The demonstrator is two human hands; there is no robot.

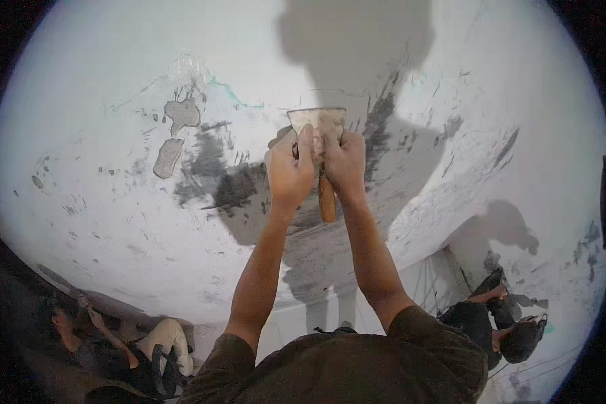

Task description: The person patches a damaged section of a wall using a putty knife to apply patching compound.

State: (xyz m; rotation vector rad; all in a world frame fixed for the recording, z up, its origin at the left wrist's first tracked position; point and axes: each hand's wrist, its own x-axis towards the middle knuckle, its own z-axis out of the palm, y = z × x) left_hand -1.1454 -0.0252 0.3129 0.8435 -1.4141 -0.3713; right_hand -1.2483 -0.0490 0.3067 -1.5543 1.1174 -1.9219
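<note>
Both my hands grip a wide-bladed scraper (326, 202) in front of a white wall (94, 215). Its pale, stained blade flares upward, and its wide edge lies at or very near the wall. Below my hands the brown handle sticks out. My left hand (291, 174) is closed at the blade's left side, with the thumb pressed up along its face. Opposite it, my right hand (345, 165) is closed on the right side, thumb up in the same way. The fingers behind the blade are mostly hidden. Dark, scuffed patches (232, 188) mark the wall around the scraper.
Two bare grey patches (182, 114) show on the wall to the left. My shadow (357, 40) falls across the upper wall. One person (108, 350) sits low at the left. Another person (498, 323) is low at the right, near the wall's corner.
</note>
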